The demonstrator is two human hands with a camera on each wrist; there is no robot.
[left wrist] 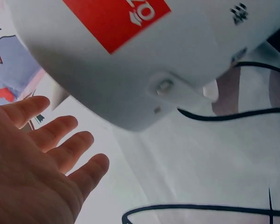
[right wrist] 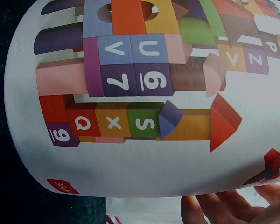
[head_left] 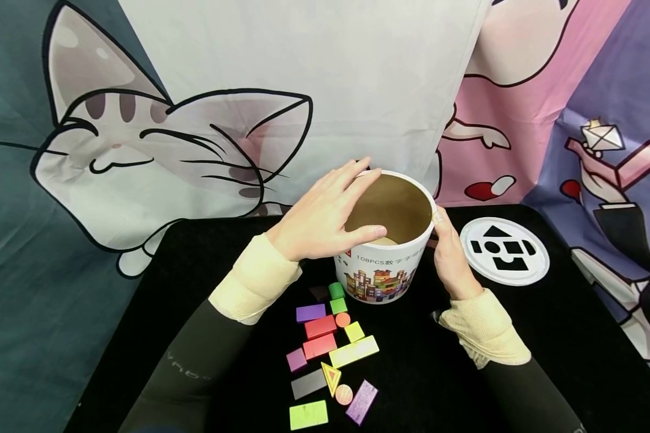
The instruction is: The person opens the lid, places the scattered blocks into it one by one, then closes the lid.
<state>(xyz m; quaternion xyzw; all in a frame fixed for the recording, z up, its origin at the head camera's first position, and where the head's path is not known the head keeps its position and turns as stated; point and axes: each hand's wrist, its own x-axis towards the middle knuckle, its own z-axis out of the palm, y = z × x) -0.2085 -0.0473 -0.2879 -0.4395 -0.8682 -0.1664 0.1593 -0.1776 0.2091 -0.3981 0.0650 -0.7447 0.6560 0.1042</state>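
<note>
A white bucket (head_left: 381,267), printed with coloured blocks, stands upright on the black cloth; its open top shows a tan inside. My left hand (head_left: 325,210) is spread over the bucket's left rim, palm toward it, thumb pointing across the opening. The left wrist view shows straight, parted fingers (left wrist: 67,149) beside the bucket's white wall and handle mount (left wrist: 165,87). My right hand (head_left: 452,255) holds the right side, its thumb up at the rim. In the right wrist view, bent fingers (right wrist: 224,207) show at the printed wall's edge.
Several coloured blocks lie in front of the bucket, among them a yellow bar (head_left: 354,352), a red block (head_left: 319,347) and a purple block (head_left: 362,402). A white round lid (head_left: 468,264) with shaped holes lies to the right. A printed curtain (head_left: 368,78) hangs behind.
</note>
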